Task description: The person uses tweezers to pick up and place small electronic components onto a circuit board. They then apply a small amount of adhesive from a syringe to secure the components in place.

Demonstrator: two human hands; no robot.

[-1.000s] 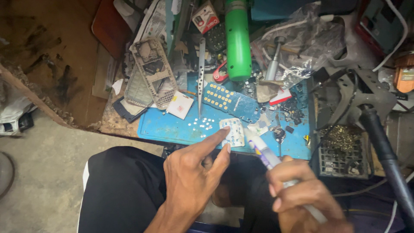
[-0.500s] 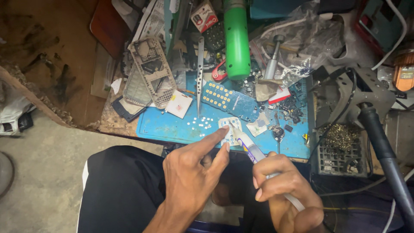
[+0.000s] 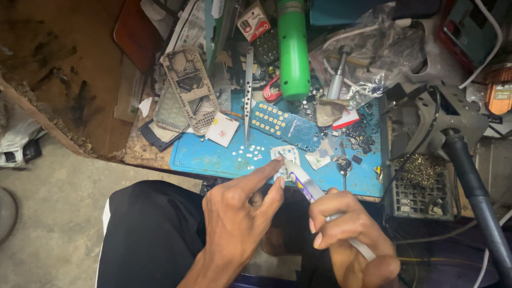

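- Gripping the white pen-like tool (image 3: 314,194) in a closed fist, the right hand (image 3: 346,234) had slid it forward across the last second, so that its tip now rested on the small pale keypad sheet (image 3: 285,157) at the near edge of the blue mat (image 3: 208,157).
- The left hand (image 3: 240,213) had barely shifted: its forefinger (image 3: 264,170) was extended and pressed the sheet down, the other fingers curled loosely together, holding nothing.
- Earlier the tool's tip hung short of the sheet; now tip and fingertip met just beside each other on it, which suggested that fine work on the sheet was under way rather than only approached.
- The scattered white dots (image 3: 248,154) lay just left of the sheet, unchanged, with the blue circuit board (image 3: 285,125) and the tweezers (image 3: 248,93) beyond them.
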